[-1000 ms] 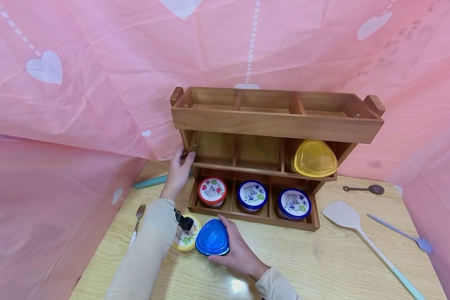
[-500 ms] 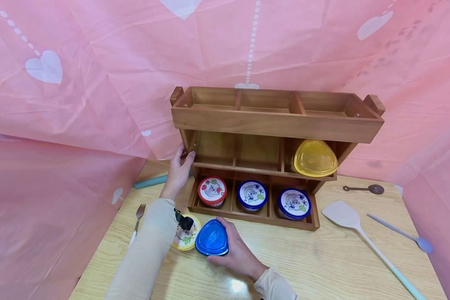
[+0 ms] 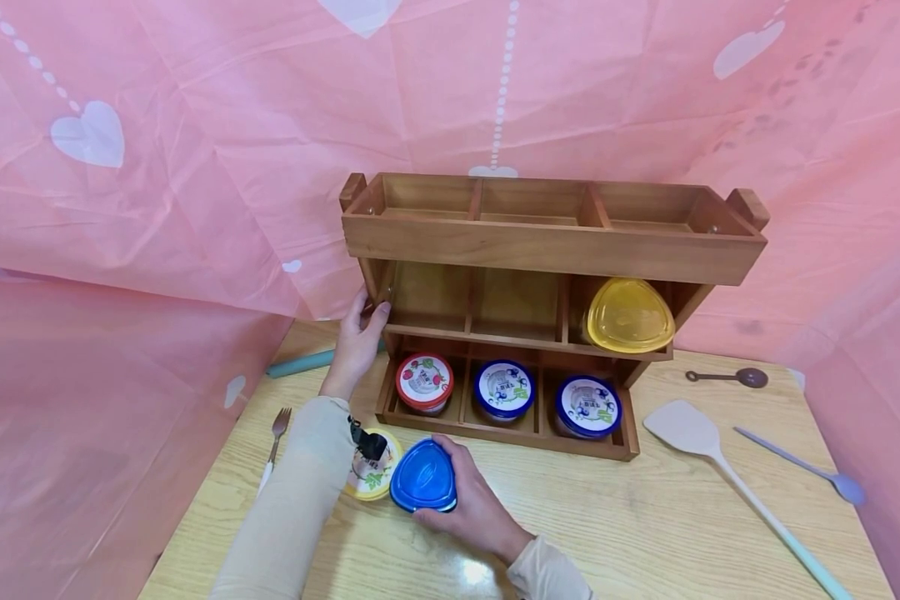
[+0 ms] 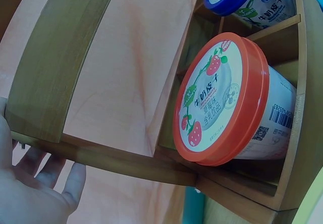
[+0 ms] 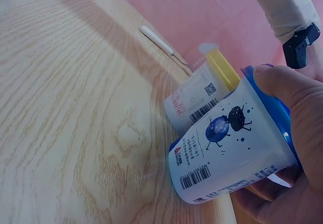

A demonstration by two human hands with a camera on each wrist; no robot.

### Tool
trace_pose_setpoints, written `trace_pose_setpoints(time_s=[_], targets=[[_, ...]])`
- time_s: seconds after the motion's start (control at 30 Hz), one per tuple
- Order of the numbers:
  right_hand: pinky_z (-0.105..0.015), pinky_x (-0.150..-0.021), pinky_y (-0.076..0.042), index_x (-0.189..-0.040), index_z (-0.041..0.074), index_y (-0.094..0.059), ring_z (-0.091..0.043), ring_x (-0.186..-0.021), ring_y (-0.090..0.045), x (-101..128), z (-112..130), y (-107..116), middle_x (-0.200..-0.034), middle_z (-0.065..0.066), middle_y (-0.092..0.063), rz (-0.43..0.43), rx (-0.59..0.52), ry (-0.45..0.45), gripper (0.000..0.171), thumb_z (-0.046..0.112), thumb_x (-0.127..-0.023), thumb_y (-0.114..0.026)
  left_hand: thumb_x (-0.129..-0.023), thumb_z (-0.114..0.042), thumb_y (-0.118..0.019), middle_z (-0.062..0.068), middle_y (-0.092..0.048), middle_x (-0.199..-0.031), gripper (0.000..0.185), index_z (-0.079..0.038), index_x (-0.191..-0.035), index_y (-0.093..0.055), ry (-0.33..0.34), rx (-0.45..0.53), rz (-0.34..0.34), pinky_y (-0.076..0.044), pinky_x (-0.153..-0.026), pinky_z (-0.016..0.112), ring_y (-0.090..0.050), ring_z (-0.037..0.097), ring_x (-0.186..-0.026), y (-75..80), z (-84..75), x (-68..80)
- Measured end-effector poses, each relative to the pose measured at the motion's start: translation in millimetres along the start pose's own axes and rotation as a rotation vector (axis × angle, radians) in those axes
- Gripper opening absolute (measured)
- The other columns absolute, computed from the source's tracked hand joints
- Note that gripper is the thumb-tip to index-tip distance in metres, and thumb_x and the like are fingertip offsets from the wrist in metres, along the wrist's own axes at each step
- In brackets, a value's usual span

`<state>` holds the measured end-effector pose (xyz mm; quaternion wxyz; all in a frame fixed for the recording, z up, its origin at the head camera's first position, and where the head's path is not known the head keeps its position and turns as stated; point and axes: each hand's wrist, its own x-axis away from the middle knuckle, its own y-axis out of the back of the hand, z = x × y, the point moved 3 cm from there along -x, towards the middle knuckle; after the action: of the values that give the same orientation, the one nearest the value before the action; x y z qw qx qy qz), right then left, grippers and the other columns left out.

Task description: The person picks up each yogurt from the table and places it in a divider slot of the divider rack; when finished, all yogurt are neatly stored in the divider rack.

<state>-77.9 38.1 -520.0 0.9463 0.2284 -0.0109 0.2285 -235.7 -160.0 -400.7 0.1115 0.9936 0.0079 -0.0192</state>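
Light wood table [image 3: 645, 533], pink heart sheet [image 3: 157, 167] behind; right hand [image 3: 472, 500] grips blue-lidded cup [image 3: 423, 477].

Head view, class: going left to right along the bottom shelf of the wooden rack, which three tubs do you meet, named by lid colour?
Red-lidded tub → first blue-lidded tub → second blue-lidded tub, each in its own compartment of the wooden rack.

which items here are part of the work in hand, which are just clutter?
In hand:
right hand gripping the blue-lidded triangular tub
left hand holding the wooden three-tier rack
yellow-lidded round cup beside the tub

Lying about:
silver fork
pale spatula
purple spoon
brown measuring spoon
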Motion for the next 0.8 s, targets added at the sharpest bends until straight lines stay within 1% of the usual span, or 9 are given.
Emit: trace_pose_setpoints(time_s=[0.03, 0.23, 0.4, 0.63, 0.8], targets=[[-0.056, -0.107, -0.043, -0.154, 0.022, -0.022, -0.034, -0.135, -0.043, 0.5, 0.2, 0.2, -0.15, -0.009, -0.036, -0.001, 0.0, 0.002, 0.1, 0.047, -0.077, -0.082, -0.104, -0.026, -0.048, 0.017, -0.035, -0.155, 0.06, -0.017, -0.158, -0.023, -0.01, -0.002, -0.004, -0.037, -0.115, 0.046, -0.044, 0.034, -0.137, -0.3, 1.5, -0.3], [-0.056, -0.107, -0.042, -0.154, 0.024, -0.021, -0.034, -0.135, -0.043, 4.3, 3.2, 3.6, -0.15, -0.009, -0.036, -0.011, -0.006, 0.006, 0.1, 0.046, -0.077, -0.082, -0.103, -0.034, -0.05, 0.013, -0.039, -0.152, 0.059, -0.024, -0.157, -0.028, -0.061, 0.012, -0.041, -0.038, -0.114, 0.046, -0.047, 0.032, -0.134, -1.5, 30.0, -14.4], [-0.057, -0.108, -0.041, -0.154, 0.023, -0.022, -0.033, -0.134, -0.044, 8.2, 6.6, 7.9, -0.149, -0.009, -0.037, -0.037, -0.012, 0.018, 0.101, 0.043, -0.076, -0.083, -0.103, -0.035, -0.05, 0.012, -0.039, -0.152, 0.058, -0.026, -0.156, -0.028, -0.063, 0.015, -0.04, -0.038, -0.113, 0.046, -0.047, 0.032, -0.133, -1.5, 30.1, -14.5], [-0.054, -0.107, -0.042, -0.153, 0.019, -0.024, -0.029, -0.133, -0.047, 14.5, 10.4, 13.6, -0.148, -0.007, -0.039, -0.093, -0.019, 0.053, 0.103, 0.033, -0.073, -0.087, -0.103, -0.035, -0.05, 0.013, -0.041, -0.151, 0.058, -0.026, -0.156, -0.029, -0.063, 0.017, -0.046, -0.039, -0.113, 0.046, -0.048, 0.031, -0.133, -1.5, 30.4, -14.2], [-0.051, -0.105, -0.046, -0.153, 0.019, -0.024, -0.026, -0.13, -0.05, 21.0, 13.1, 18.6, -0.147, -0.006, -0.041, -0.124, -0.012, 0.053, 0.104, 0.035, -0.072, -0.087, -0.103, -0.034, -0.051, 0.013, -0.041, -0.15, 0.057, -0.025, -0.156, -0.03, -0.062, 0.014, -0.052, -0.04, -0.112, 0.045, -0.049, 0.03, -0.132, -1.7, 30.2, -14.4]])
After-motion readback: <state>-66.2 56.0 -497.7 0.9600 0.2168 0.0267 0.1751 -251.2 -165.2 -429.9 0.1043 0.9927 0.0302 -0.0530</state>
